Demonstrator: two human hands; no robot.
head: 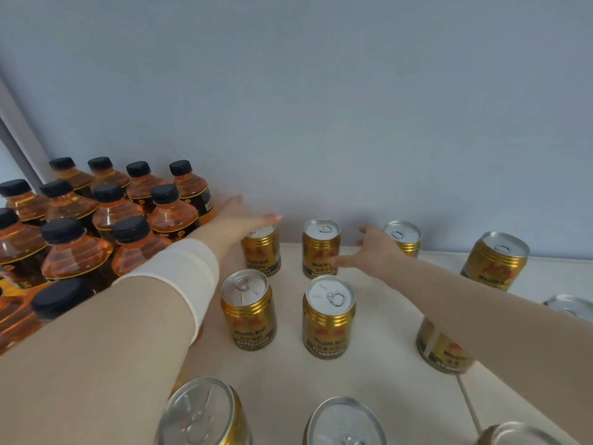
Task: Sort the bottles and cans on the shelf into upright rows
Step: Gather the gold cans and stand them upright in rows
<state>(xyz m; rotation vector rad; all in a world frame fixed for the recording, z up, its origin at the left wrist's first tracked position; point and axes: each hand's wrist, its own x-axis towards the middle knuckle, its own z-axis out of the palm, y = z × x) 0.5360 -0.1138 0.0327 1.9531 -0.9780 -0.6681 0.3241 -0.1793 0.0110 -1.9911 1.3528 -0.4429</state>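
Left hand [239,220] is resting flat, fingers straight, on the back-left can [261,255] by the bottles [106,203]. Right hand [375,248] is reaching between the middle can [319,252] and the right can [404,239], can't tell its grip tbh. I'd be sliding them gently, keeping gaps even.

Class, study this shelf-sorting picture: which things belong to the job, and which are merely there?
Belong to the job:
orange bottles
gold cans
shelf
left hand
right hand

Merely there:
grey wall
white sleeve
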